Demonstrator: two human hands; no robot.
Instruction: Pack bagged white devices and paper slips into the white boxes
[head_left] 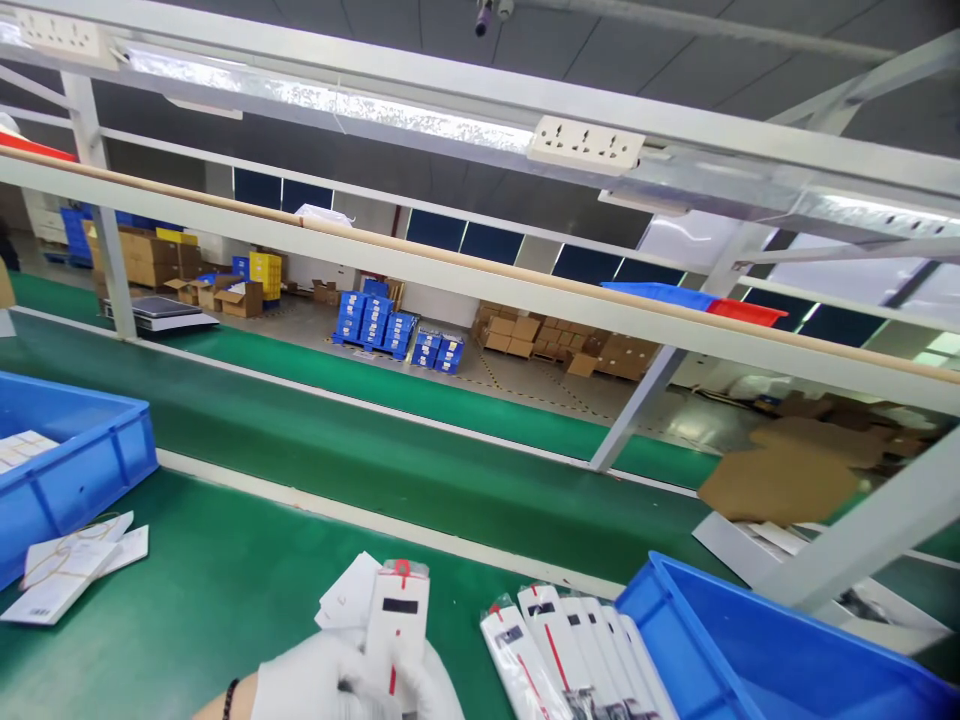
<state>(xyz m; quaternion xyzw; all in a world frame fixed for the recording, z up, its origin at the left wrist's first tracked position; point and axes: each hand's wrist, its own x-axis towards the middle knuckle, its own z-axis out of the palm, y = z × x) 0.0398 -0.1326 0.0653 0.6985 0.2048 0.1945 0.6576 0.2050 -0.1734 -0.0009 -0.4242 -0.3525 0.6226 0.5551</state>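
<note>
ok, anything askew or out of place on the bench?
Mostly tidy. Loose white cards lie scattered and skewed beside the left blue bin. The packaged items by the right blue bin lie in a neat fan.

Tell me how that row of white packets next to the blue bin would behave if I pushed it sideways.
The packets look flat, thin and probably light, so they should slide easily on the green mat. They overlap like fanned cards, so a push would likely bunch or scatter them rather than move them together. Their wrapping appears glossy, so possibly slippery. The blue bin beside them would likely stop them on that side.
</note>
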